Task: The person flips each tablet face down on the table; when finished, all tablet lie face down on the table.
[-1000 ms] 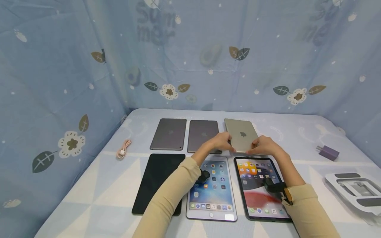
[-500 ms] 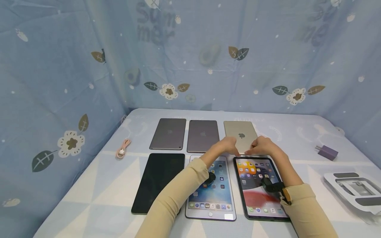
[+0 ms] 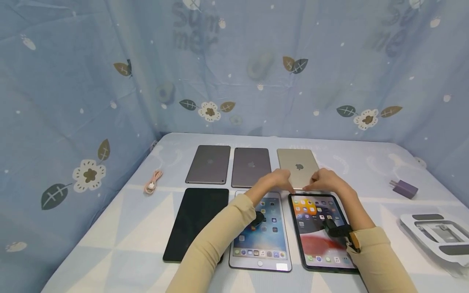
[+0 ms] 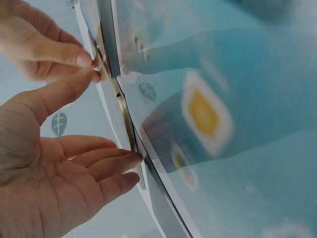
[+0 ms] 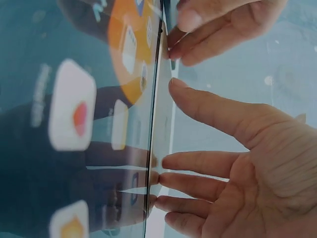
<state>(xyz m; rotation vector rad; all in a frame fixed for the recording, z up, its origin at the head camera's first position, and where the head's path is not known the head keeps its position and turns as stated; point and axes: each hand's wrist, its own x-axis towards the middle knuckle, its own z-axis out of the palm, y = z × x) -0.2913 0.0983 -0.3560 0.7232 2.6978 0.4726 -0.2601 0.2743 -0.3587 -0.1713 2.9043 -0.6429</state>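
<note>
A gold tablet (image 3: 302, 158) lies face down in the back row, its near edge between my hands in the head view. My left hand (image 3: 280, 179) touches the near left corner; in the left wrist view its fingers reach the tablet's thin edge with the palm spread. My right hand (image 3: 324, 180) is at the near right corner, and in the right wrist view its fairly straight fingertips touch the edge, thumb apart from them. Just nearer lie a black-framed tablet (image 3: 311, 224) with a lit screen and a white-framed lit tablet (image 3: 280, 240), partly hidden by my left arm.
Two dark grey tablets (image 3: 209, 165) lie face down at the back left. A black-screened tablet (image 3: 198, 219) is in front of them. A pink cable (image 3: 153, 181) lies left; a purple charger plug (image 3: 404, 189) and a white stand (image 3: 436, 236) are at the right.
The gold tablet, skewed a second ago, has turned straighter and shifted slightly nearer. My left hand has moved right and nearer along its edge. The right hand barely moved.
</note>
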